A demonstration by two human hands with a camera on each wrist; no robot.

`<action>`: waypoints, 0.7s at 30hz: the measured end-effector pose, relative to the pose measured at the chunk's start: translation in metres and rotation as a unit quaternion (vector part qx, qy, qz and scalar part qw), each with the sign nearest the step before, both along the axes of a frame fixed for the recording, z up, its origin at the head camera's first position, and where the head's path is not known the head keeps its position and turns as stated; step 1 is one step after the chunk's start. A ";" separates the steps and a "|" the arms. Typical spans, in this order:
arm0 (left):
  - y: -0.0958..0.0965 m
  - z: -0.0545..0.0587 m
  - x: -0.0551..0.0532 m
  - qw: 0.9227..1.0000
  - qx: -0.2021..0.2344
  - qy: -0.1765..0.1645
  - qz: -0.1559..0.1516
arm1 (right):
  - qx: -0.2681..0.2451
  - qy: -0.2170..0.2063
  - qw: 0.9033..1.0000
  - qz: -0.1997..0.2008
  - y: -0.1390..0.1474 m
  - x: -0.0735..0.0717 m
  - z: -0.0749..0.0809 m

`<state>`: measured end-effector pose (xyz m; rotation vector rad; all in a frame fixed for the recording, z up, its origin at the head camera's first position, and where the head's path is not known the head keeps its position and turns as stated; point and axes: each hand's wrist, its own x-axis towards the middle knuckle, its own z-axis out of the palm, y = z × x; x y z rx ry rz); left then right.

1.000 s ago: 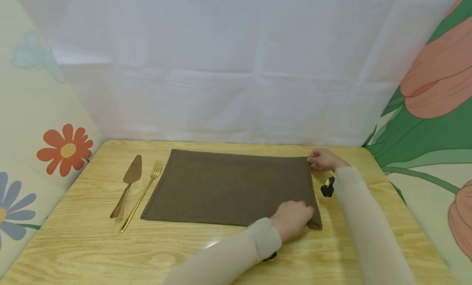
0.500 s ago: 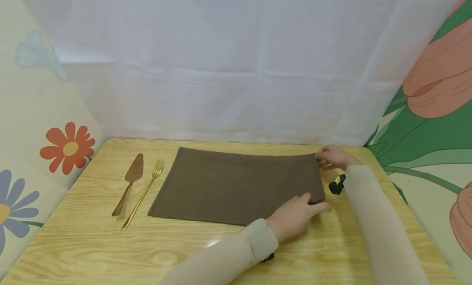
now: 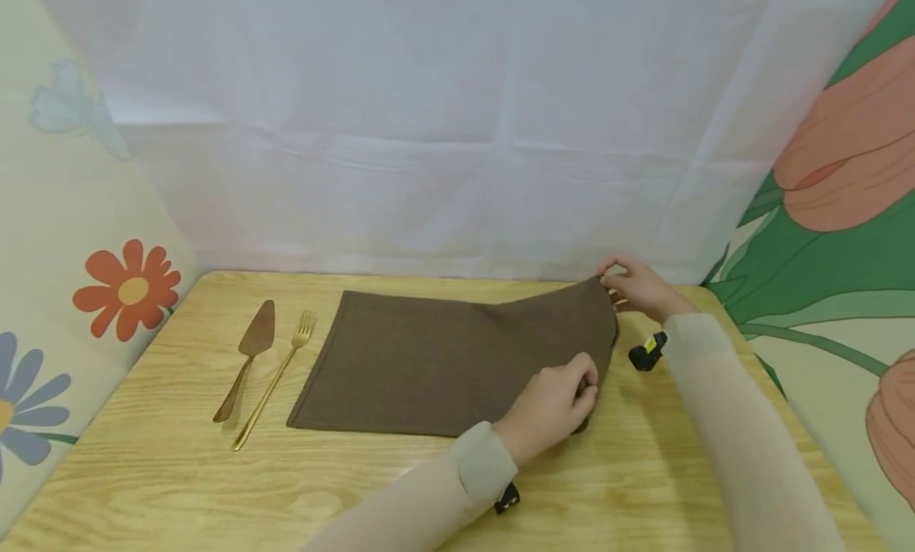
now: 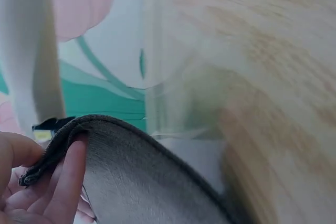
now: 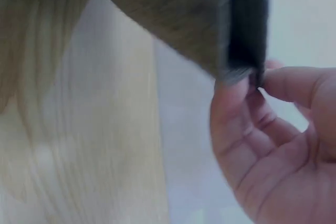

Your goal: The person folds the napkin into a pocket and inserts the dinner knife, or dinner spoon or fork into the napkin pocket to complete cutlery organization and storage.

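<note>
A brown cloth placemat (image 3: 436,361) lies on the wooden table (image 3: 179,480), its right edge raised off the surface. My left hand (image 3: 565,393) pinches the near right corner, and the left wrist view shows the fingers (image 4: 63,182) curled round the mat's folded edge (image 4: 126,171). My right hand (image 3: 632,286) pinches the far right corner and holds it up. In the right wrist view the thumb and fingers (image 5: 247,103) grip the corner of the mat (image 5: 210,19).
A copper cake server (image 3: 246,353) and a gold fork (image 3: 275,377) lie side by side left of the mat. Flower-patterned panels stand on the left (image 3: 86,242) and right (image 3: 843,218), with a white sheet (image 3: 443,123) behind the table.
Both hands have lifted the mat's right edge off the table. The left hand went from resting flat on the near corner to pinching it, and the far corner rose and moved back.
</note>
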<state>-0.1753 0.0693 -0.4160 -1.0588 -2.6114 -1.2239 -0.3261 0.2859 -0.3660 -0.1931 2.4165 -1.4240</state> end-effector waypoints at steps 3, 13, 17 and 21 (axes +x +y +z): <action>-0.011 0.005 0.002 0.998 0.054 -0.031 0.015 | -0.026 0.008 1.000 -0.003 -0.005 0.001 0.005; -0.022 0.012 0.007 0.986 0.117 -0.108 0.046 | 0.050 0.046 0.998 0.009 -0.006 0.004 0.015; -0.018 0.003 0.006 0.982 0.080 -0.157 0.067 | 0.084 0.010 0.996 0.008 -0.003 0.005 0.006; -0.014 -0.006 0.005 0.976 0.054 -0.200 0.060 | 0.065 -0.015 0.998 -0.005 0.001 0.006 -0.006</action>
